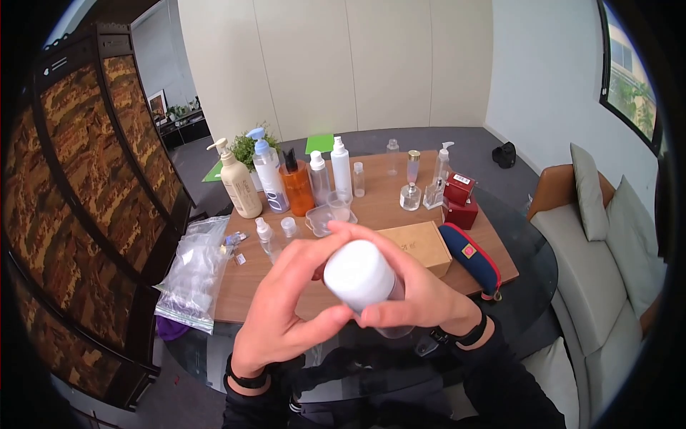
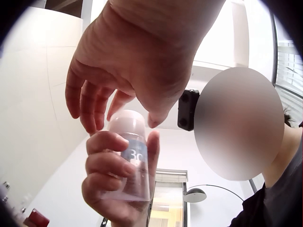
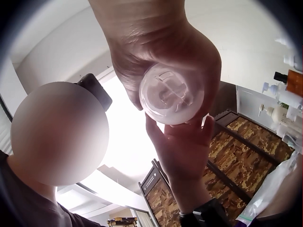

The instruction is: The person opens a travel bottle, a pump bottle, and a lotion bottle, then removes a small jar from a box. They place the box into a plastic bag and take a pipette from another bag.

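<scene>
Upright in my right hand [image 1: 429, 297] is a clear bottle [image 2: 137, 187] with a blue-grey label and a rounded white cap [image 1: 359, 272]. The right fingers and thumb wrap round its body, held up in front of me above the table's near edge. My left hand [image 1: 275, 314] arches over the cap with its fingers bent and spread. In the left wrist view a gap shows between the left thumb and the cap, while the fingertips hang close by its other side. Seen from below in the right wrist view, the bottle's round base [image 3: 173, 97] is see-through.
Pump and spray bottles, including an amber bottle [image 1: 296, 189], stand on the wooden tabletop [image 1: 379, 171]. Toward the right are a cardboard box [image 1: 421, 247], a navy pouch [image 1: 468, 261] and red boxes [image 1: 459, 211]. A plastic bag [image 1: 193, 272] lies at the left edge.
</scene>
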The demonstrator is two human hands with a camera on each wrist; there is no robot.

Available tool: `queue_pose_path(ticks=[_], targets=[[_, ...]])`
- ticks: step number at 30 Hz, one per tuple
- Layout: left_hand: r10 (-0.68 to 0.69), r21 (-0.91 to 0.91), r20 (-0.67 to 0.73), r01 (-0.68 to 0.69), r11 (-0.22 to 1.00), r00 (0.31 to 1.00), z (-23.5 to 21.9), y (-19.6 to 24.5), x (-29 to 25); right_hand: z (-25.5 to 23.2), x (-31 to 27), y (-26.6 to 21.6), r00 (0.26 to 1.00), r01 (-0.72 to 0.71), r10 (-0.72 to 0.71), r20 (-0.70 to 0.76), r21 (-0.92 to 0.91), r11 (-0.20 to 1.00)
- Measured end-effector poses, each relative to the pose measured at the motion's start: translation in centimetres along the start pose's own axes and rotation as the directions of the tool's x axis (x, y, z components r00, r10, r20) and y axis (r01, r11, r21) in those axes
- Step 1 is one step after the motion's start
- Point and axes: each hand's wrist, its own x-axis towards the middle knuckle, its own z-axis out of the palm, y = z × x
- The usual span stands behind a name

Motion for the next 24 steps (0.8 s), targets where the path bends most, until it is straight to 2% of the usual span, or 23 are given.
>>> queue_pose_path(ticks=[2,5,9,12,15,18,20,21,24], targets=[[-0.054,-0.047,-0.067,0.051,0.998,0.996,0.5,0.2,-0.2,-0.3,0.0,0.1,0.999,0.002,-0.002,-0.036,-0.002,1.000],[0.077,0.149,-0.039,-0.070,0.986,0.996,0.1,0.0,0.1,-0.5,-0.1,-0.1,0.999,-0.018,0.017,-0.032,-0.027,0.999],[0.008,0.141,-0.042,-0.002,0.990,0.999,0.1,0.2,0.1,-0.5,-0.1,0.3,0.999,0.001,-0.004,-0.037,-0.070,0.998],[-0.048,0.154,-0.070,0.059,0.986,0.996,0.2,0.3,0.1,-0.6,-0.1,0.2,0.995,-0.010,-0.013,-0.094,-0.246,0.969],[-0.059,0.156,-0.087,0.072,0.985,0.994,0.5,0.2,0.1,-0.2,0.0,0.2,0.990,0.038,-0.091,-0.109,-0.408,0.912],[-0.007,0.169,-0.100,0.024,0.985,0.995,1.1,0.0,0.2,0.1,-0.2,0.3,0.988,0.029,-0.120,-0.095,-0.657,0.754],[0.025,0.159,-0.121,-0.005,0.987,0.992,1.3,-0.3,0.2,0.0,0.0,0.5,0.985,0.104,-0.166,-0.049,-0.595,0.797],[0.018,0.086,-0.135,-0.006,0.996,0.991,1.3,-0.4,0.1,0.0,0.0,0.6,0.981,0.142,-0.190,-0.028,-0.562,0.815],[-0.016,-0.120,-0.155,-0.002,0.993,0.988,1.2,-0.5,-0.5,-0.1,0.0,0.7,0.995,0.101,-0.098,0.026,-0.353,0.930]])
